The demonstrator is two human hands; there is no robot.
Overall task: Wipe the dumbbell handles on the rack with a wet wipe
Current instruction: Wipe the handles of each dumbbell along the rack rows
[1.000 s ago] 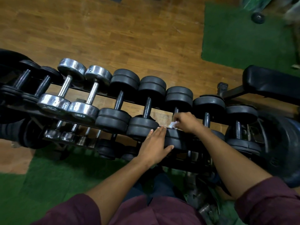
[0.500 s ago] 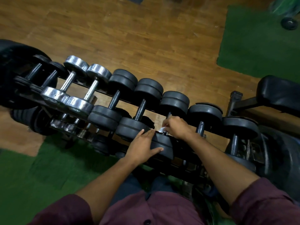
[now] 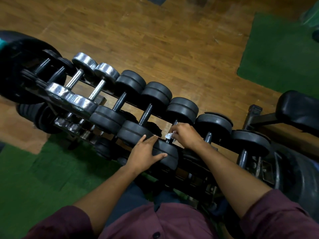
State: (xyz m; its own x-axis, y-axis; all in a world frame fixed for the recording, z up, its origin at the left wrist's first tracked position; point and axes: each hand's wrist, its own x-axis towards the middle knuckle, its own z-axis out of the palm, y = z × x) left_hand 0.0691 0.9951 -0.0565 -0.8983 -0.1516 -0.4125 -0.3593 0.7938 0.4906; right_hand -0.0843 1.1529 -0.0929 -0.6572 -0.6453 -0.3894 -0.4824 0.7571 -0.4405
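Observation:
A black rack (image 3: 193, 171) runs diagonally and carries several dumbbells: two chrome ones (image 3: 81, 80) at the left, black ones to their right. My right hand (image 3: 185, 135) grips a white wet wipe (image 3: 170, 135) wrapped on the handle of a black dumbbell (image 3: 183, 107) in the middle of the row. The handle is mostly hidden under that hand. My left hand (image 3: 146, 152) lies flat with straight fingers on the same dumbbell's near weight head (image 3: 168, 156).
A lower tier holds smaller dumbbells (image 3: 72, 125). Large black weight plates (image 3: 15, 69) stand at the rack's left end and more at the right (image 3: 296, 178). A black padded bench (image 3: 298, 107) sits at right. Wooden floor lies beyond, green mat (image 3: 34, 178) near me.
The view has swung a little, so the rack sits more diagonally. My right hand has slid the wipe slightly along the handle; my left hand keeps its place on the weight head.

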